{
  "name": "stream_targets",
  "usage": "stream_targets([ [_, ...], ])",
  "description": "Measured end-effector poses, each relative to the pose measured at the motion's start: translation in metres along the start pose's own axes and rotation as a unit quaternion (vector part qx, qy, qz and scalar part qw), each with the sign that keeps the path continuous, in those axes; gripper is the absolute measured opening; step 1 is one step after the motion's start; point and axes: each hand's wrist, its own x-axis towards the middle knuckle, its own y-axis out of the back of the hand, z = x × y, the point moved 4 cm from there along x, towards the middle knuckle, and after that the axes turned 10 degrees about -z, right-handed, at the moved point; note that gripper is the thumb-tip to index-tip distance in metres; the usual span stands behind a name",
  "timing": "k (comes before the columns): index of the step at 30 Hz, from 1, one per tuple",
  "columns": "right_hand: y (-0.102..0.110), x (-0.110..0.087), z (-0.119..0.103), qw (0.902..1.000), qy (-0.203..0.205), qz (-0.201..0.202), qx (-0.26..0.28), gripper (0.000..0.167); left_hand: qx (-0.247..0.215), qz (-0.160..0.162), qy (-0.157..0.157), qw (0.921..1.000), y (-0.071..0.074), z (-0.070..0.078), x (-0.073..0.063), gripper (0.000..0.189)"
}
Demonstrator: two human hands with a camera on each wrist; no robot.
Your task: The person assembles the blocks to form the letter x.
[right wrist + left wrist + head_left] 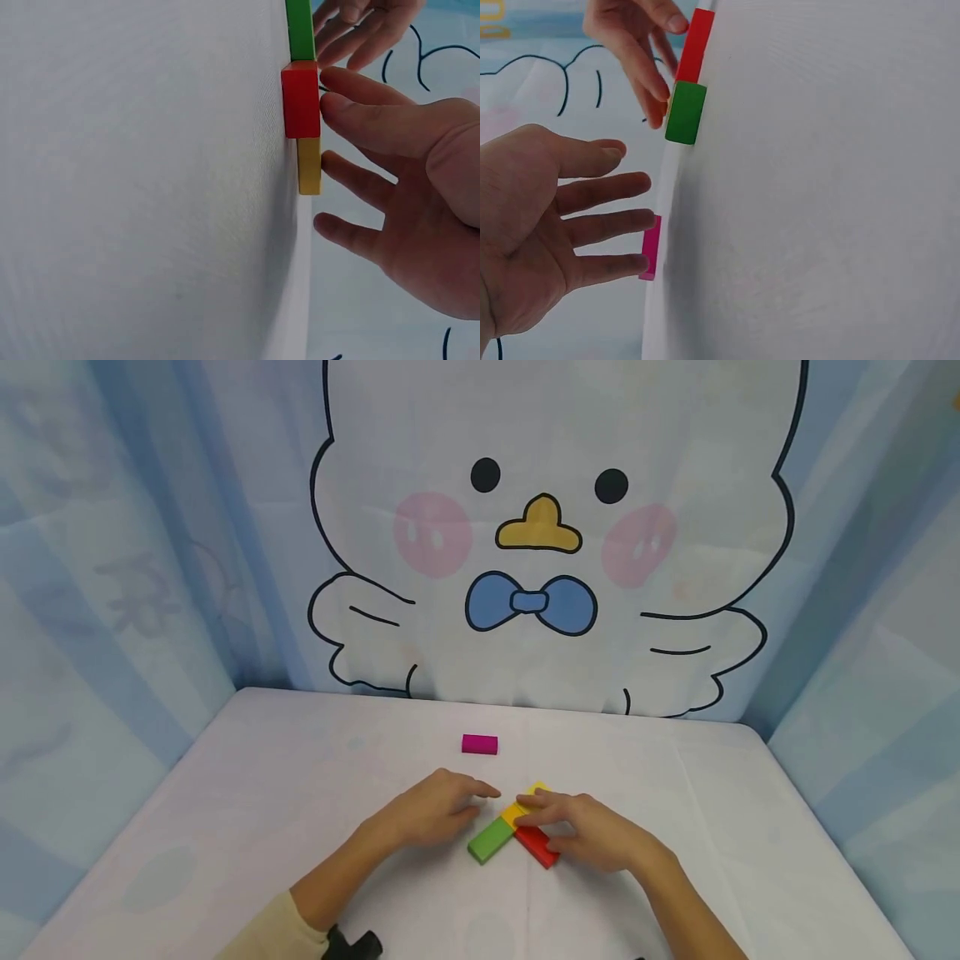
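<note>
Three blocks touch end to end on the table: a green block [491, 841] pointing toward the lower left, a red block [536, 846] toward the lower right, and a yellow block [512, 815] toward the upper right. My right hand [596, 833] is over the red and yellow blocks with its fingers loosely extended, covering part of the yellow one. Just left of the group, my left hand [437, 810] hovers with fingers spread and nothing in it. Its palm and separate fingers show in the left wrist view. Farther back lies a magenta block [480, 744], apart from the others.
A pale cloth covers the table [262, 793]. Behind it hangs a curtain [540, 668] printed with a cartoon figure, and more curtain closes off both sides. A dark device [352, 945] sits at my left wrist by the sleeve [281, 935].
</note>
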Motion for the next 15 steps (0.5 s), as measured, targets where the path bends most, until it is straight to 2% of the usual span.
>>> stream_targets([
  [4,0.000,-0.002,0.000,1.0000,-0.003,-0.006,0.002,0.049,0.011,0.016,0.000,0.9998,0.004,-0.003,0.001,0.034],
  [7,0.000,-0.002,0.002,0.9999,-0.009,-0.010,0.006,0.048,0.005,0.024,0.014,0.9996,0.008,-0.006,0.001,0.034],
  [12,0.000,-0.001,0.003,0.9998,-0.009,-0.011,0.012,0.048,-0.003,0.047,0.073,0.9962,0.017,-0.016,0.002,0.040],
  [15,-0.001,0.000,0.004,0.9997,-0.012,-0.013,0.019,0.048,-0.001,0.065,0.103,0.9925,0.025,-0.025,0.007,0.043],
])
